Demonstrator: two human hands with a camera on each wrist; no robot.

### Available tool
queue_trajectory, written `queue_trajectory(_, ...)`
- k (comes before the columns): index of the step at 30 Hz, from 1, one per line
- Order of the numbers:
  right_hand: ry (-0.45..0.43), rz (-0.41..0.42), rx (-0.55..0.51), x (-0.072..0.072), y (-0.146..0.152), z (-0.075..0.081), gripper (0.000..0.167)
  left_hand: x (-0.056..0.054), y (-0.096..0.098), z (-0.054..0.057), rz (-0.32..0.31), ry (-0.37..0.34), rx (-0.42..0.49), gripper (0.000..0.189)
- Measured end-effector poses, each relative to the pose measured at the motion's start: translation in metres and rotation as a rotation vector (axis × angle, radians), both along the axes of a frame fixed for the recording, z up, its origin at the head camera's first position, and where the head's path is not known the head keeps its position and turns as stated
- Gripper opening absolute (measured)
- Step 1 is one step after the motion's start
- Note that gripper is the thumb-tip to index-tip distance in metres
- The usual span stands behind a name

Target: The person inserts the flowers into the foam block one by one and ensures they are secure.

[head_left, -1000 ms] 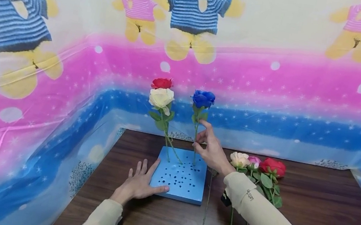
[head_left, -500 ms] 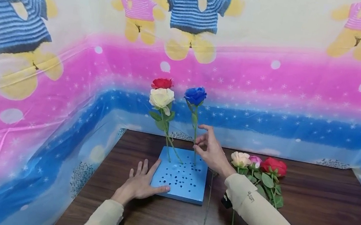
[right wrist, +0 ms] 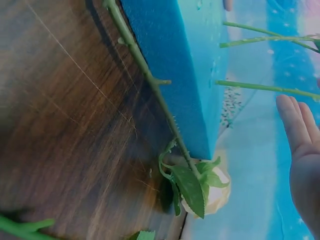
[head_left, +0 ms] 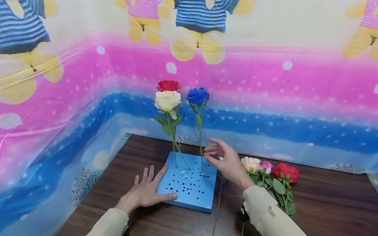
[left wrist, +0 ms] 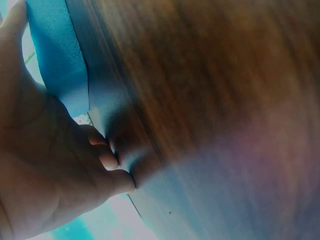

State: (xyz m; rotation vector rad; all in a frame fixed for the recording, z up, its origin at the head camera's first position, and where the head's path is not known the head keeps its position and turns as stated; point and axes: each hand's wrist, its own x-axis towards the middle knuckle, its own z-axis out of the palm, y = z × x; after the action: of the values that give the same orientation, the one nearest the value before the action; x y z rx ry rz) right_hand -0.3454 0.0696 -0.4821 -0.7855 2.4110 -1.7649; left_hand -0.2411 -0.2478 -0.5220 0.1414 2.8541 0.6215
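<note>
A blue rose [head_left: 198,95] stands with its stem in the blue foam block [head_left: 195,204], its top tilted left. Just right of that stem is my right hand [head_left: 227,163], its fingers extended and holding nothing. In the right wrist view, the fingertips [right wrist: 287,107] sit right by the green stem [right wrist: 265,88]. My left hand [head_left: 145,192] rests at the block's left edge, fingers spread, thumb on the top face. A white rose [head_left: 167,101] and a red rose [head_left: 168,85] also stand in the block, their stems crossing.
Right of the block, a cream rose [head_left: 250,164], a pink rose [head_left: 266,167] and a red rose [head_left: 286,172] lie on the dark wooden table [head_left: 325,227]. Another pale rose [right wrist: 220,192] lies along the block's right side. A patterned cloth [head_left: 266,104] hangs behind.
My right hand has let go of the blue rose's stem and drawn slightly down and right. The blue rose's head has swung left. My left hand stays at the block.
</note>
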Motion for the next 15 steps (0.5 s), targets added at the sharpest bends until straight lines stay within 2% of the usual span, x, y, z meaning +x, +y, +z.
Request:
queue_trajectory(5,-0.086,0.019,-0.062,0.011,0.015,0.008,0.070,-0.002,0.001,0.000,-0.005,0.001,0.003,0.120)
queue_trajectory(9,-0.109,0.016,-0.061,0.018,0.029,0.014,0.074,-0.003,0.002,0.000,-0.010,0.001,0.013,0.120)
queue_trajectory(15,-0.138,0.005,-0.084,0.029,0.057,0.019,0.070,-0.002,0.002,0.000,-0.015,-0.009,0.021,0.120)
